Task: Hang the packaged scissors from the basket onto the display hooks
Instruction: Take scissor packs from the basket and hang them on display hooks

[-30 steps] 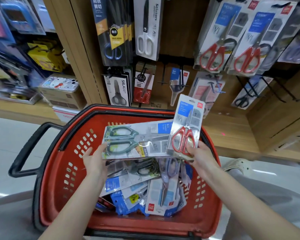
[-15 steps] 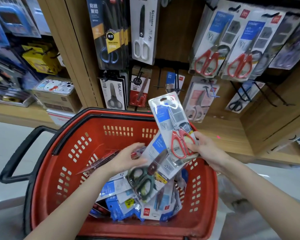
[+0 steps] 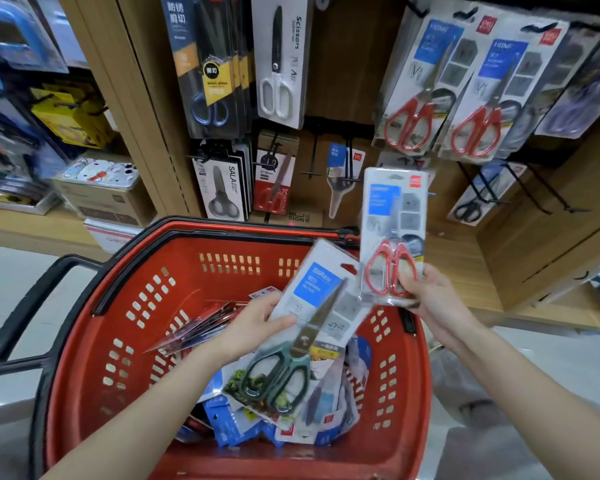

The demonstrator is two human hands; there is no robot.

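Two hands work over a red basket (image 3: pixel 84 341): the left hand (image 3: pixel 257 327) curls its fingers under a pack of green-handled scissors (image 3: pixel 312 327) with the thumb pressed across the card's front, holding it tilted, blade end up and to the right, just above the heap of other packs (image 3: pixel 243 424) in the basket. The right hand (image 3: pixel 430 299) pinches a pack of red-handled scissors (image 3: pixel 392 237) at its lower end, thumb on the front over a handle loop, fingers behind, and holds it upright above the basket's far rim. Both cards are grey-white with a blue label panel (the print on it is too blurred to read); the red-handled one shows a small red logo at its top corner. Beyond, on the wooden display, black hooks (image 3: pixel 313 157) carry more packs: two matching red-handled ones (image 3: pixel 416 88) at upper right, a white-handled pair marked "Scissors" (image 3: pixel 281 60), and a dark pair marked "SALA" (image 3: pixel 222 188).
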